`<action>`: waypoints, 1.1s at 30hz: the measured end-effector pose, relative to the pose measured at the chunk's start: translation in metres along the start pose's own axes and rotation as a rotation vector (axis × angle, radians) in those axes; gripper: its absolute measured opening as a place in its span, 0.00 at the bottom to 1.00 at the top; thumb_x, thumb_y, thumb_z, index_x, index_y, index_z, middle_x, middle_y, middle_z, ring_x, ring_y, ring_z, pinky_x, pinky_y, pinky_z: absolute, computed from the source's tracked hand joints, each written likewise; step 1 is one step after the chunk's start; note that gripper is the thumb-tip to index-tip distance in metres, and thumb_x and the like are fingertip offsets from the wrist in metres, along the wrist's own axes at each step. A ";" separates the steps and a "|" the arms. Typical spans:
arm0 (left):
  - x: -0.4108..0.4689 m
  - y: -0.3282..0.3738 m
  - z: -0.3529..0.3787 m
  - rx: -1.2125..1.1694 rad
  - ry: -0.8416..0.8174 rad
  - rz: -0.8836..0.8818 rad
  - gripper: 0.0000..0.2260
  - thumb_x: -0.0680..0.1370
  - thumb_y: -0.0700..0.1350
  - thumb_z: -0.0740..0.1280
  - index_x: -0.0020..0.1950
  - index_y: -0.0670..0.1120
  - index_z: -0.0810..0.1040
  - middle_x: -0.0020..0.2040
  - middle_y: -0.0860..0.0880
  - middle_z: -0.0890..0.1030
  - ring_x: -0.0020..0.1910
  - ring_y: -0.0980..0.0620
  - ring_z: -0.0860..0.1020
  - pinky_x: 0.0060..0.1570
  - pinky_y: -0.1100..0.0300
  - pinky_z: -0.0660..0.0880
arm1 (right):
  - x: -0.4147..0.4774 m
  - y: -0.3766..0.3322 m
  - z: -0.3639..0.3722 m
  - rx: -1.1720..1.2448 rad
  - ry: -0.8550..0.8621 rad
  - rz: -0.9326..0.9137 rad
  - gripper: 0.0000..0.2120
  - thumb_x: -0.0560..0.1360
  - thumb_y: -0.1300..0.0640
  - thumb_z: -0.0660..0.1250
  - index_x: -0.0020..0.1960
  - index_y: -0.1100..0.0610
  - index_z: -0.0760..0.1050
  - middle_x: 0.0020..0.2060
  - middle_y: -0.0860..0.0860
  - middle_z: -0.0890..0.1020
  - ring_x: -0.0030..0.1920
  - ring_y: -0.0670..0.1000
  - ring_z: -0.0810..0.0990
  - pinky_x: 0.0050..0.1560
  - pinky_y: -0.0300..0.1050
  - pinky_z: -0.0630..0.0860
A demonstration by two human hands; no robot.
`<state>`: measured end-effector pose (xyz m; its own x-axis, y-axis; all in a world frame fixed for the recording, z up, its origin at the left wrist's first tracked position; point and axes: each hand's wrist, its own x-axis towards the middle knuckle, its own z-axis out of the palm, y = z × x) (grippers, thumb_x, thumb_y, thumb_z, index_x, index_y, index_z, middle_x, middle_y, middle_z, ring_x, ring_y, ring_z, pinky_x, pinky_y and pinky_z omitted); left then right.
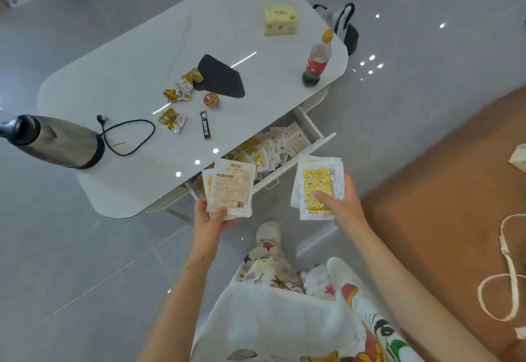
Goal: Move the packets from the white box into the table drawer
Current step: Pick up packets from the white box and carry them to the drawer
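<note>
Left hand: our left hand point(212, 219) is below the table's near edge, fingers curled under the left stack point(231, 188) of packets and thumb clamped on its lower edge. The pale printed backs face up.
Right hand: our right hand point(343, 202) grips the right stack point(314, 188), thumb pressed flat on the yellow face of the top packet and fingers wrapped behind the right edge.
Stacks: both are held in the air just in front of the drawer, and the two are apart from each other.
Drawer: the drawer point(318, 144) is pulled open from under the tabletop, and we see loose packets point(270, 148) heaped inside, white and yellow mixed.
Table: on the white table point(128, 57) lie a dark mat point(219, 77), snack wrappers point(182, 85) just beside it, a round orange item point(211, 99) and a dark stick sachet point(205, 125).
Far end: a cola bottle point(317, 59) stands near the corner, and a yellow carton point(280, 20) sits behind it.
Left edge: a steel kettle point(57, 141) stands with its black cord point(128, 136) looped beside it.
Lap: a white shape point(270, 319) lies across our patterned trousers. We cannot tell whether it is a box or cloth.
Right side: a brown sofa point(441, 205) is right beside us.
</note>
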<state>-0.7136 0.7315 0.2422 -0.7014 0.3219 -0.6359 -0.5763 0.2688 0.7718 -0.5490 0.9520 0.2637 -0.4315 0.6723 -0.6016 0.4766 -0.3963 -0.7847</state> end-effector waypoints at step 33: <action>0.347 -0.230 0.097 0.151 0.554 -0.138 0.26 0.78 0.41 0.67 0.74 0.51 0.64 0.69 0.46 0.71 0.65 0.48 0.74 0.59 0.50 0.77 | 0.470 0.175 0.112 -0.542 -0.088 0.036 0.35 0.73 0.57 0.72 0.75 0.55 0.58 0.71 0.53 0.68 0.70 0.54 0.68 0.58 0.40 0.65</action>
<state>-0.7844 0.8695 -0.1561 -0.7620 -0.2363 -0.6029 -0.6403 0.4142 0.6469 -0.7541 1.1286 -0.1733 -0.4595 0.6000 -0.6549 0.8082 -0.0234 -0.5885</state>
